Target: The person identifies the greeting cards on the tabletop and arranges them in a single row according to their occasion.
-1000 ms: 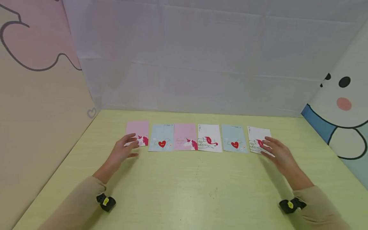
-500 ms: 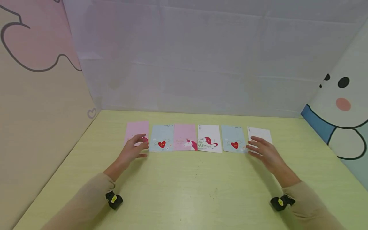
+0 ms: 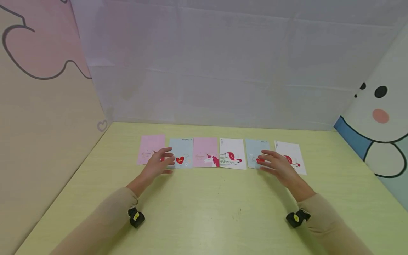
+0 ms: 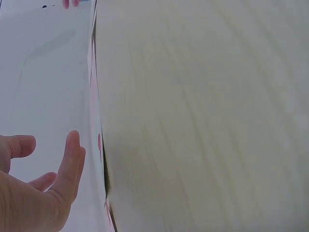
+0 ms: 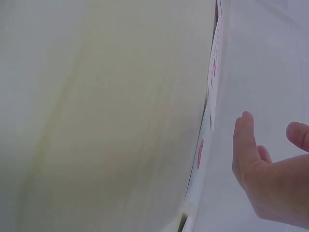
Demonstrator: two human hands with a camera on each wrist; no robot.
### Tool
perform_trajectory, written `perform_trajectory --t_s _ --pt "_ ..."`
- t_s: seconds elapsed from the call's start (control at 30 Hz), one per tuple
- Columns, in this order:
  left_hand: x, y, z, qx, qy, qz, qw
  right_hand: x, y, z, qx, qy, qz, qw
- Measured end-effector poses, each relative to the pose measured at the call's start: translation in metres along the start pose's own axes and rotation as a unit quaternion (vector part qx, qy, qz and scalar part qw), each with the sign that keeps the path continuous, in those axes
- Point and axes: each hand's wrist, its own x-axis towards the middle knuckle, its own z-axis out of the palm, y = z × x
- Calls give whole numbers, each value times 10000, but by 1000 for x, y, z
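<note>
Several cards lie in a row across the table in the head view. From the left come a pink unicorn card (image 3: 149, 143), a blue heart card (image 3: 180, 147), a second pink unicorn card (image 3: 205, 148), a white flamingo card (image 3: 232, 152), another blue heart card (image 3: 255, 145) and another white flamingo card (image 3: 291, 150). My left hand (image 3: 155, 167) hovers over the gap between the first two cards, fingers spread and holding nothing. Above the right-hand blue card, my right hand (image 3: 280, 169) is likewise apart from the cards, fingers loosely extended. Both wrist views show the hands holding nothing.
The pale wooden table (image 3: 204, 209) carries a few small dark specks. A white cloth (image 3: 204, 71) hangs behind it. Printed panels stand at both sides, the left panel (image 3: 47, 124) beige and pink. A black wrist camera (image 3: 136, 217) sits on my left sleeve.
Both hands have moved inward, the left to the right and the right to the left. The outer cards are more uncovered now. The cards stay where they were.
</note>
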Motion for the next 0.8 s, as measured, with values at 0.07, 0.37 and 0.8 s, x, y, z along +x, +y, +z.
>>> perform_trajectory --t_s 0.07,0.37,0.8 --pt "2 1 3 24 -22 -14 10000 4 -1 6 -34 14 135 9999" --pt "13 8 15 71 -111 -119 9998 20 -3 28 -53 -242 295 9993" --pt "25 7 31 71 -225 -93 9997 42 -1 65 -311 -505 634 9962"
